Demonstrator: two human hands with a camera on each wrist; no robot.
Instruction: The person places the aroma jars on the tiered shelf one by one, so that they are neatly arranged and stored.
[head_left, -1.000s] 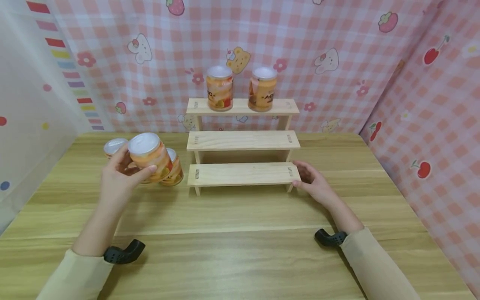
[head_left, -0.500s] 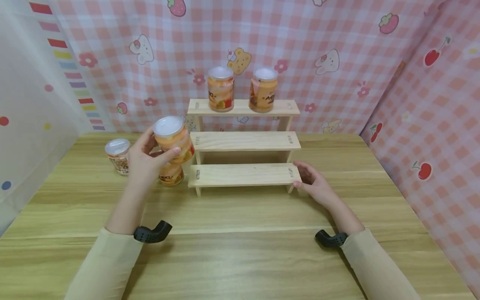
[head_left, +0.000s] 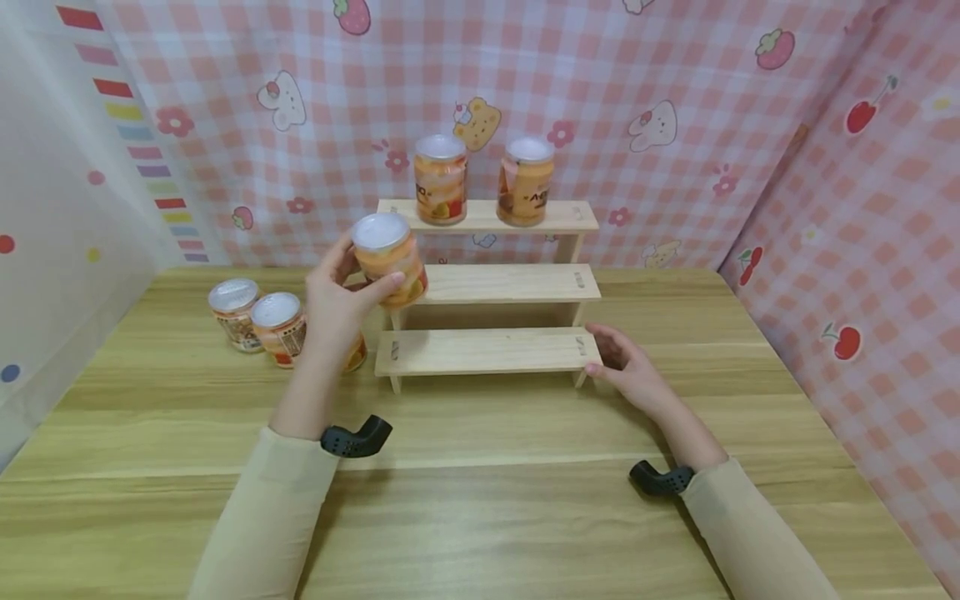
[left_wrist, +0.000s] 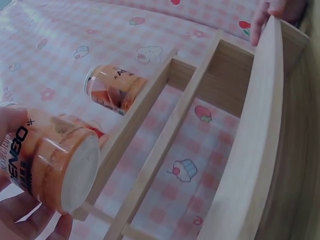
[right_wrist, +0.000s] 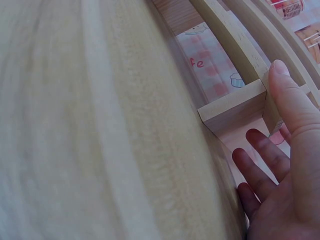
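My left hand [head_left: 335,304] holds an orange-labelled can [head_left: 384,257] with a pale lid. Thumb and fingers wrap its sides, and it hangs slightly tilted in front of the left end of the middle step [head_left: 510,283]. In the left wrist view, the can [left_wrist: 52,157] is apart from the wooden tiered rack [left_wrist: 250,145]. My right hand [head_left: 630,368] holds the right end of the bottom step [head_left: 487,350], thumb at the front corner and a finger at the rear. The right wrist view has the thumb [right_wrist: 292,102] against the wood and other fingers off it.
Two similar cans, one left [head_left: 441,183] and one right [head_left: 525,185], stand on the top step [head_left: 480,217]. Left of the rack, cans [head_left: 234,308] [head_left: 277,321] stand on the wooden table [head_left: 480,500], another partly hidden behind my left wrist. Checked cloth [head_left: 322,167] hangs behind.
My left hand has carried the can rightward and up, from above the cans on the table to the rack's left end. The right hand has stayed at the bottom step.
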